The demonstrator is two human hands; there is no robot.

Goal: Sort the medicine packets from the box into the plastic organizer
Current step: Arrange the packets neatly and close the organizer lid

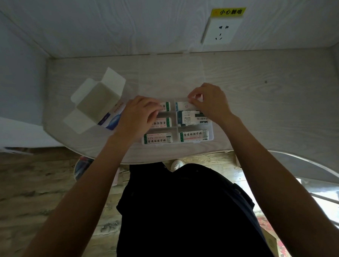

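Note:
A clear plastic organizer [211,131] sits near the table's front edge, its transparent lid [170,77] open toward the wall. White medicine packets with green print fill its compartments, among them one at the front left [158,138] and one at the front right [193,136]. My left hand [136,115] lies over the left compartments, fingers curled on a packet [166,106] at the back left. My right hand [210,101] pinches a white packet [183,106] at the back right compartment. An open white and blue cardboard box [98,102] lies to the left.
The pale wood-grain table [261,104] ends in a curved front edge and meets a wall with a socket [221,32] under a yellow label. A side wall closes the left. Wooden floor and my dark trousers are below.

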